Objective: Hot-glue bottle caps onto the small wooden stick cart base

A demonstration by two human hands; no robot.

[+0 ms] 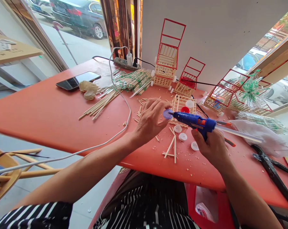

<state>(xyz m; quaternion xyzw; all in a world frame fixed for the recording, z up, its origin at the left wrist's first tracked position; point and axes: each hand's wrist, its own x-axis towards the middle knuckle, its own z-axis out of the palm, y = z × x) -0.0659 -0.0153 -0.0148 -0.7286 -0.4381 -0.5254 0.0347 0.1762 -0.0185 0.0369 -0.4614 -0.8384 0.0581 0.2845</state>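
Observation:
My left hand [151,116] pinches a small bluish bottle cap [168,114] by its edge, above the table. A blue glue gun [193,121] is gripped in my right hand [212,148], a clear glue stick [239,133] jutting from its back. The gun's nozzle meets the cap or hovers just over it; I cannot tell which. Behind the cap lies a small frame of wooden sticks [178,101], with a red cap [184,109] and a white cap [189,103] by it. Several white caps [182,136] and some loose sticks [175,148] lie nearer to me.
Finished stick carts [166,60] with red handles stand along the wall. Wrapped chopsticks [134,81], a phone [78,80] and a power strip [126,63] sit at the back left. A white cable [127,105] crosses the table. Black-handled cutters [273,171] lie at right.

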